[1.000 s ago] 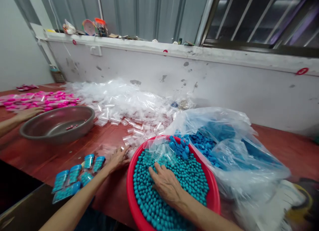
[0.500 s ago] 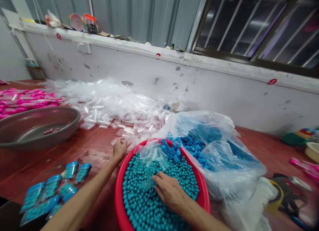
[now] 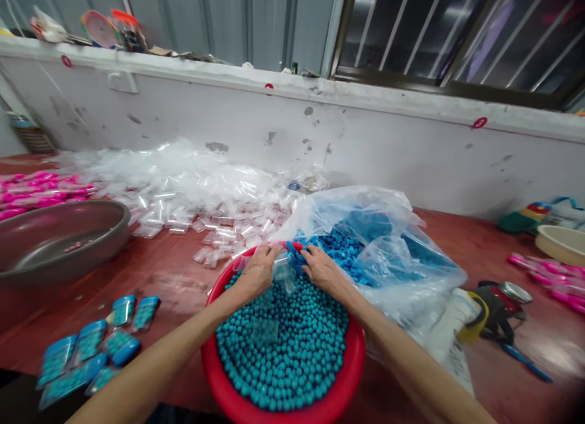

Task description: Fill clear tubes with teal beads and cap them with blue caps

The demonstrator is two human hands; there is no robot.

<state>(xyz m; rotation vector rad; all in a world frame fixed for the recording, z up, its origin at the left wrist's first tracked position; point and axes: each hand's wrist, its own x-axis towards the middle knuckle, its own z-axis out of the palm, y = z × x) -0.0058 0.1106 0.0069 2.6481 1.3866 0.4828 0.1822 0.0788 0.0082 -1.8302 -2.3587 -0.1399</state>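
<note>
A red basin full of teal beads stands before me. At its far rim, my left hand has its fingers curled over clear plastic cases; what exactly they grip is partly hidden. My right hand is closed at the fingertips on the small blue caps beside that rim, close to the left fingertips. One clear case lies loose on the beads. Left of the basin are several filled cases with teal beads inside and blue caps.
Clear cases are heaped behind the basin. A plastic bag of blue caps lies to the right. A grey basin and bright pink pieces are at left. A tape dispenser and blue pen lie at right.
My left hand has moved from the clear heap to the basin's far rim. My right hand has left the beads for the blue caps, leaving a clear case lying there.
</note>
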